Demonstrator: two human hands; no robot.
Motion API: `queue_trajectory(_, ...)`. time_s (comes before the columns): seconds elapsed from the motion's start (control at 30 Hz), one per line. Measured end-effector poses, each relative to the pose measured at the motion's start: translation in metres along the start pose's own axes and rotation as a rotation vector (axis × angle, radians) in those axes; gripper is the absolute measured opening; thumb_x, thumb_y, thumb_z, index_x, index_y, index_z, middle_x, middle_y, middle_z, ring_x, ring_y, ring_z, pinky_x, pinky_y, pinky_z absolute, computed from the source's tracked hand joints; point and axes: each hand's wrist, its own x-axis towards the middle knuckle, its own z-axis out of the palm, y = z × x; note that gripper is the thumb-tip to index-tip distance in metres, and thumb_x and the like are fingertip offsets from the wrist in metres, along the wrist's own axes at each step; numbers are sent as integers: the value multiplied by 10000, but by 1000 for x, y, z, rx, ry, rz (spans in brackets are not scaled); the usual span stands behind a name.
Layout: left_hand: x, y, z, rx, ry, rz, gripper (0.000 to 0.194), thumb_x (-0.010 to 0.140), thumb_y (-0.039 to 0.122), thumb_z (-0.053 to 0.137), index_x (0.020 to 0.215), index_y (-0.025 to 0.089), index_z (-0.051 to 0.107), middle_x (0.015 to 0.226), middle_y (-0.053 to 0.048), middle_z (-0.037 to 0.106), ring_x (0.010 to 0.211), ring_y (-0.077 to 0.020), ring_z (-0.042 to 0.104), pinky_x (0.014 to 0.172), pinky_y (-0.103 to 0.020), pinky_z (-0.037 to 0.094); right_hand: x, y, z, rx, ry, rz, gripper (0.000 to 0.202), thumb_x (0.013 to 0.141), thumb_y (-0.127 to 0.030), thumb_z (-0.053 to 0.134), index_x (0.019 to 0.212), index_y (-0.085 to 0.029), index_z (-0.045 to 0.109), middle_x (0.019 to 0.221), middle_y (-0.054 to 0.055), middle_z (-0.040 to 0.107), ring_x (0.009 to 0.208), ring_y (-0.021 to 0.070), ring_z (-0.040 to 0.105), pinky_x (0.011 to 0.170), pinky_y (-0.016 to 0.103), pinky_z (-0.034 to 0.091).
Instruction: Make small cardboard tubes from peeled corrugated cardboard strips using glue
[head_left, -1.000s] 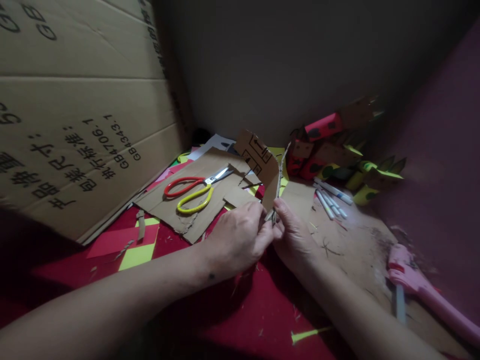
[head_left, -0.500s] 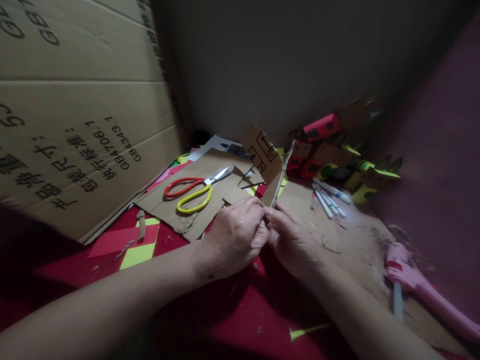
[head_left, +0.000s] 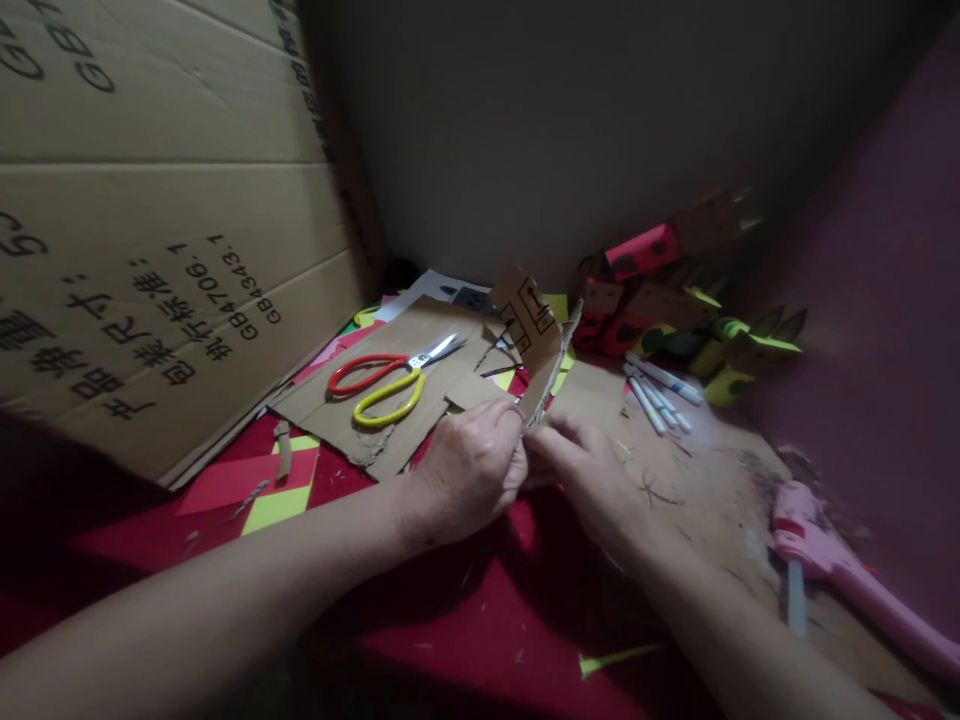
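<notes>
A bent cardboard piece (head_left: 534, 335) with printed black symbols stands up between my two hands, its torn edge toward the right. My left hand (head_left: 476, 462) is closed on its lower end, knuckles up. The fingers of my right hand (head_left: 574, 465) pinch the same lower end just beside it. Scissors (head_left: 412, 380) with one red and one yellow handle lie on a flat cardboard sheet (head_left: 337, 420) to the left of my hands.
A large printed cardboard box (head_left: 172, 200) rises at the left. White markers (head_left: 660, 395) lie right of my hands, before red and green paper-and-cardboard figures (head_left: 645, 250). A pink glue gun (head_left: 832, 570) rests at the right. Red and yellow paper (head_left: 262, 485) lies at the left.
The cardboard piece has sunk a little and tilted. My right hand has shifted its grip at the lower end, its fingers now more bent. My left hand has moved slightly.
</notes>
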Motion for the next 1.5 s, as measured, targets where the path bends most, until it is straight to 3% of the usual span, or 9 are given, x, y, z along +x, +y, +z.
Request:
queue_trajectory(0.2, 0, 1, -1, -26, -2, 27, 137, 810, 118, 388, 720, 147, 487, 727, -78, 568, 637, -162, 526, 599, -312, 478, -3, -2, 1, -97, -100, -73, 212, 698, -138, 445, 498, -196, 487, 414, -28, 506, 405, 115, 484, 437, 245, 391)
queue_trajectory(0.4, 2, -4, -5, -230, 23, -15, 161, 783, 85, 410, 652, 177, 427, 665, -24, 530, 574, -117, 491, 539, -242, 418, 2, 5, -5, 30, -224, -124, 201, 710, -127, 431, 558, -171, 555, 486, -13, 560, 443, 115, 507, 464, 247, 424)
queue_trajectory(0.6, 2, -3, -1, -282, -4, -165, 125, 779, 97, 418, 693, 175, 467, 687, -18, 569, 603, -119, 523, 570, -243, 427, 5, 10, -8, 99, -238, -136, 181, 717, -143, 462, 568, -176, 559, 482, -27, 559, 432, 104, 493, 453, 229, 429)
queue_trajectory(0.7, 3, 0, 0, -329, -78, -249, 89, 790, 105, 435, 758, 170, 487, 643, 10, 583, 558, -111, 529, 545, -234, 423, 6, 11, -8, 113, -216, -132, 171, 711, -149, 475, 565, -177, 559, 480, -28, 556, 435, 103, 499, 452, 225, 432)
queue_trajectory(0.97, 14, -8, -14, -539, -237, -161, 246, 844, 85, 415, 697, 146, 603, 660, 9, 640, 603, -87, 565, 612, -210, 434, 7, 10, -12, 71, -202, -113, 178, 734, -167, 482, 584, -174, 577, 467, -25, 569, 423, 107, 517, 445, 229, 441)
queue_trajectory(1.1, 15, -11, -17, -507, -225, -148, 257, 844, 95, 425, 686, 138, 623, 668, -5, 650, 633, -98, 567, 637, -223, 432, 6, 9, -13, 79, -211, -121, 182, 746, -168, 480, 591, -174, 576, 475, -22, 577, 425, 108, 527, 450, 230, 448)
queue_trajectory(1.33, 15, -9, -19, -572, -256, -193, 262, 836, 88, 431, 681, 143, 635, 678, 4, 656, 637, -91, 573, 635, -212, 428, 7, 11, -13, 119, -240, -116, 189, 741, -154, 472, 586, -167, 581, 484, -7, 590, 442, 123, 538, 455, 246, 460)
queue_trajectory(1.5, 17, -10, -20, -479, -324, -328, 189, 805, 154, 479, 670, 130, 609, 615, 12, 596, 552, -89, 514, 529, -214, 373, 8, 15, -13, 97, -240, -125, 209, 744, -146, 466, 568, -160, 576, 497, -1, 598, 455, 118, 536, 473, 239, 457)
